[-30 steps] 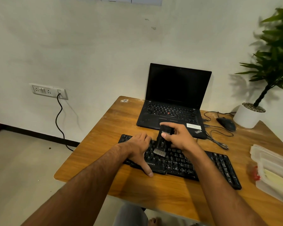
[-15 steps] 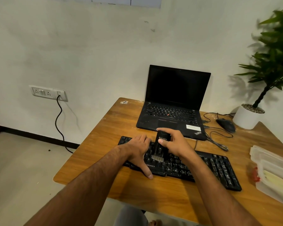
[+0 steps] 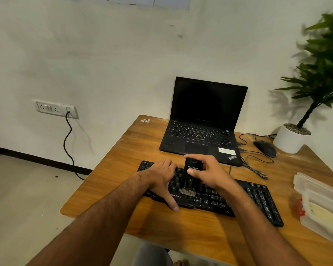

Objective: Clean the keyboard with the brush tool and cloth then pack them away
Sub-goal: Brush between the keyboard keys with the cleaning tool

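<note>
- Wooden table [image 3: 123, 169]: layout is unchanged from the earlier frames; only the brush and the right hand are seen to have moved.
- Laptop [image 3: 204, 120]: placed open at the back of the table, screen dark, same spot as before.
- Keyboard [image 3: 258, 200]: laid across the table in front of the laptop, not shifted.
- Plastic box [image 3: 319, 204]: seen at the right edge, with a pale item inside; whether that is the cloth cannot be told.
- Left hand [image 3: 160, 177]: kept flat on the keyboard's left end, fingers straight and close together, thumb spread down over the front edge.
- Right hand [image 3: 210, 173]: brush tool [image 3: 190, 179] is pinched at its top between thumb and curled fingers.
- Brush tool: held near upright; bristles now touch the keys nearer the front edge, lower than a second ago.
</note>
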